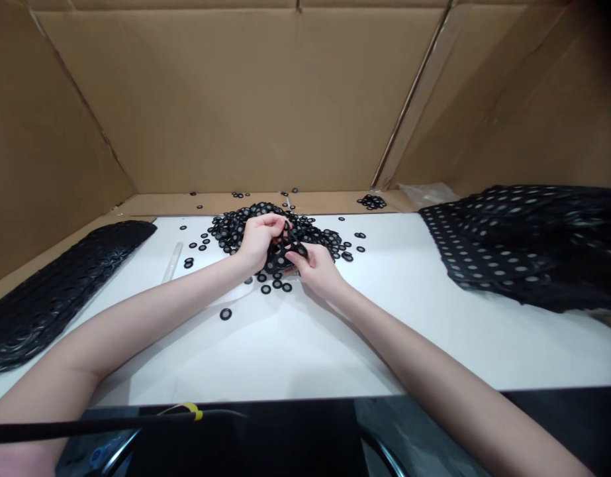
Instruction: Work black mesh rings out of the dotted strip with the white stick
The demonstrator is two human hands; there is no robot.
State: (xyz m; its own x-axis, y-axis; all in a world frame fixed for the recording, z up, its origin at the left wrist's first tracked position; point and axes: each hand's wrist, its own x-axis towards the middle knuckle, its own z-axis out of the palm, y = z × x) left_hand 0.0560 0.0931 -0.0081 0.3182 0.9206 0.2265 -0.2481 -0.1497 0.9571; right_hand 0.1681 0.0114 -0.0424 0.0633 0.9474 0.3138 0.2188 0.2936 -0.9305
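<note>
Over a heap of small black rings (230,225), both of my hands work close together. My left hand (261,240) is closed, its thumb and fingers pinching black ring pieces at the heap. Just to its right, my right hand (318,266) pinches a black ring (299,250) between thumb and fingers. More black pieces hang between the two hands, and I cannot tell whether they are joined. Several loose rings lie in front of my hands, one of them (226,314) nearer the table's front.
A black sheet with moulded ring shapes (71,285) lies at the left. At the right is a crumpled black sheet with rows of holes (498,245). A clear strip (173,262) rests on the white table (305,358). Cardboard walls (235,99) enclose the back and sides.
</note>
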